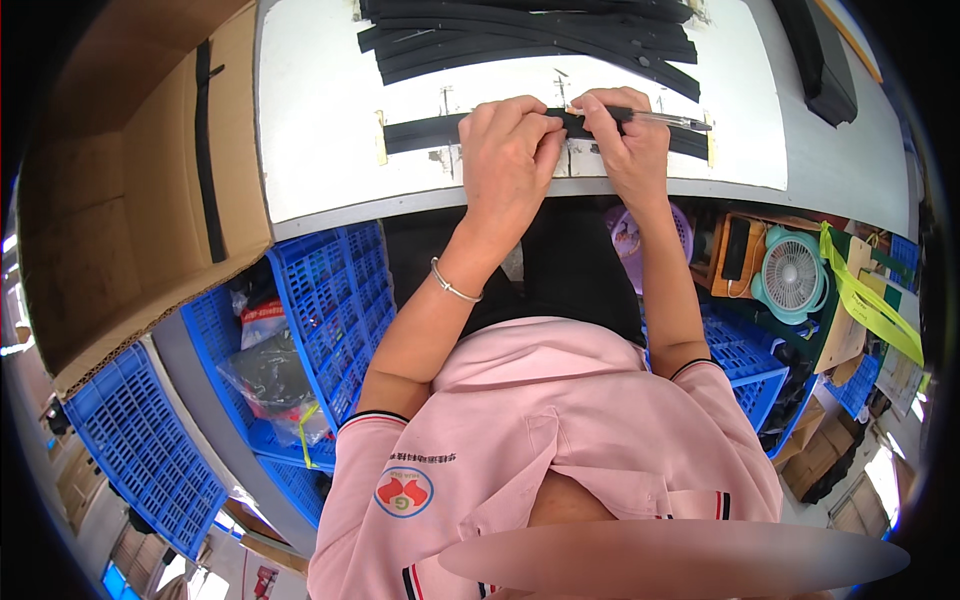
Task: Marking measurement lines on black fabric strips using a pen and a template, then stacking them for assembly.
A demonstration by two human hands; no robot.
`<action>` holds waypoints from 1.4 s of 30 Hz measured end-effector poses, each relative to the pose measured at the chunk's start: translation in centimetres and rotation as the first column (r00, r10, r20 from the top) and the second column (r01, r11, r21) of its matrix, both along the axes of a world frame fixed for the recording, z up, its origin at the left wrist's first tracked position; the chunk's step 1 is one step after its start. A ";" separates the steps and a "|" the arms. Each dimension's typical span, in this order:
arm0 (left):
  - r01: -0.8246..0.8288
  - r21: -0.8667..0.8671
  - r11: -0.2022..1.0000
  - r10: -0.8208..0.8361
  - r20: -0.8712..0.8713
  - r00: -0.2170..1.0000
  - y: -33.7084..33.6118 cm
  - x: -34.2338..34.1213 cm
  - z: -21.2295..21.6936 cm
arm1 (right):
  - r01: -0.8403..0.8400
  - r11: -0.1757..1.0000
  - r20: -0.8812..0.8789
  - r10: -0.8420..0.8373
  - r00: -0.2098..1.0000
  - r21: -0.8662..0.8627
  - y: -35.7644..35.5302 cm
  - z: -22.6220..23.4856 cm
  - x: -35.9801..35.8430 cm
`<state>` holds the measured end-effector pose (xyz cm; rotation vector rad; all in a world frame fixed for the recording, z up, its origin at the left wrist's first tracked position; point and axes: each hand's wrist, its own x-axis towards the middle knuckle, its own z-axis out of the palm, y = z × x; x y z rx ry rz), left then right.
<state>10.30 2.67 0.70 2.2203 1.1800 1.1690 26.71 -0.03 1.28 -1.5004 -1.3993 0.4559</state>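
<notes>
A black strip (pixel 420 134) lies lengthwise on a white board (pixel 330 150), between short light tabs near its two ends. My left hand (pixel 508 150) is closed, its thumb and forefinger pinched at the strip's middle. Just to the right, my right hand (pixel 630 150) is closed round a pen (pixel 655 118) with a black section and a clear barrel. The barrel sticks out to the right above the strip. The fingertips of that hand also come down at the strip, and what lies right under them is partly hidden. Dark marks are drawn on the board around the strip.
More black strips (pixel 520 38) lie heaped at the board's far side. An open cardboard box (pixel 150 170) stands at the left. A black case-like object (pixel 820 65) rests at the far right. Below the table are blue crates (pixel 335 310), a small teal fan (pixel 793 275) and a purple basket (pixel 640 255).
</notes>
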 end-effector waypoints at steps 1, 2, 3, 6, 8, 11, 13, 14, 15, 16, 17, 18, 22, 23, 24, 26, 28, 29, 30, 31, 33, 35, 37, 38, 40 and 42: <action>0.001 0.005 1.000 -0.001 0.005 1.000 0.0 0.0 0.0 | -0.009 1.000 0.036 0.008 0.999 0.016 0.0 -0.1 0.0; 0.001 0.010 1.000 -0.001 0.010 1.000 0.0 0.0 0.0 | -0.008 1.000 0.037 0.008 0.999 0.014 0.1 -0.2 0.1; 0.001 0.009 1.000 -0.001 0.010 1.000 0.0 0.0 0.1 | -0.018 0.999 0.058 0.016 0.998 0.034 0.1 -0.3 0.2; 0.005 -0.009 1.000 -0.005 0.000 1.000 0.0 0.0 0.1 | -0.031 0.998 0.111 0.024 0.994 0.061 0.2 -0.3 0.2; 0.002 0.004 1.000 -0.002 0.005 1.000 0.0 0.0 0.1 | -0.032 0.997 0.140 0.023 0.990 0.069 0.4 -0.3 0.0; 0.001 0.011 1.000 -0.001 0.011 1.000 0.0 0.0 -0.2 | -0.029 0.990 0.186 0.004 0.982 0.135 0.3 -0.3 0.0; 0.002 0.009 1.000 -0.002 0.014 1.000 0.0 -0.1 -0.2 | -0.049 0.990 0.142 0.029 0.989 0.134 0.1 -0.3 0.3; -0.001 0.008 1.000 0.001 0.017 1.000 0.0 -0.1 -0.2 | -0.045 0.990 0.142 0.026 0.990 0.133 0.0 -0.5 0.4; 0.003 0.007 1.000 -0.003 0.017 1.000 0.0 -0.1 -0.1 | -0.078 0.986 0.097 0.064 0.993 0.147 -0.1 -0.7 0.6; 0.008 0.004 1.000 -0.009 0.031 0.999 0.0 0.0 -0.1 | -0.110 0.981 0.052 0.103 0.993 0.163 -0.2 -0.7 0.7; 0.014 0.001 1.000 -0.014 0.045 0.999 0.0 0.1 -0.1 | -0.106 0.981 0.052 0.099 0.994 0.162 -0.3 -0.8 0.7; 0.016 0.001 1.000 -0.016 0.043 0.999 0.0 0.1 -0.1 | -0.112 0.980 0.070 0.102 0.992 0.162 -0.3 -0.7 0.6; 0.009 -0.003 1.000 -0.009 0.040 0.999 0.0 0.1 -0.1 | -0.145 0.974 0.092 0.131 0.987 0.174 -0.1 0.1 0.2; 0.006 -0.001 1.000 -0.006 0.038 0.999 0.0 0.1 0.0 | -0.141 0.975 0.091 0.127 0.988 0.174 0.0 0.1 0.1; 0.014 0.000 1.000 -0.013 0.039 0.999 0.1 0.2 0.0 | -0.145 0.971 0.122 0.123 0.985 0.189 0.0 0.2 0.1; 0.009 0.004 1.000 -0.009 0.032 0.999 0.1 0.2 0.1 | -0.139 0.969 0.155 0.108 0.982 0.205 0.1 0.0 0.3; 0.013 -0.018 1.000 -0.013 0.007 1.000 0.1 0.2 0.1 | -0.205 0.960 0.163 0.175 0.971 0.190 0.2 -0.1 0.8; 0.003 -0.041 0.999 -0.004 -0.023 1.000 0.0 0.2 0.1 | -0.207 0.956 0.184 0.169 0.968 0.209 0.0 0.0 1.0; 0.012 -0.037 0.999 -0.013 -0.022 1.000 0.0 0.1 0.1 | -0.199 0.957 0.185 0.160 0.970 0.213 -0.4 0.5 1.1; 0.003 -0.033 0.999 -0.004 -0.030 1.000 0.0 0.0 0.1 | -0.141 0.972 0.103 0.123 0.987 0.190 -1.1 1.0 1.3; 0.001 -0.040 0.999 -0.003 -0.042 0.999 0.0 -0.1 0.1 | -0.010 0.985 0.008 0.009 1.000 0.174 -2.1 1.3 2.4; 0.003 -0.032 0.999 -0.004 -0.045 0.999 -0.1 -0.1 0.0 | 0.201 0.978 -0.273 -0.178 0.945 0.058 -3.4 1.4 3.4; 0.006 -0.019 1.000 -0.007 -0.048 0.999 0.0 0.0 0.1 | 0.283 0.959 -0.323 -0.257 0.911 0.036 -4.2 1.7 5.3; 0.006 -0.025 1.000 -0.007 -0.050 0.999 -0.1 0.0 0.2 | 0.319 0.946 -0.260 -0.321 0.911 -0.052 -4.5 1.6 6.1; 0.014 -0.029 0.999 -0.015 -0.052 0.999 -0.1 0.1 0.4 | 0.366 0.921 -0.193 -0.386 0.902 -0.133 -4.7 1.2 6.9; 0.001 -0.029 1.000 -0.003 -0.071 0.997 -0.2 0.0 0.5 | 0.300 0.954 -0.176 -0.299 0.938 -0.023 -4.7 0.4 6.8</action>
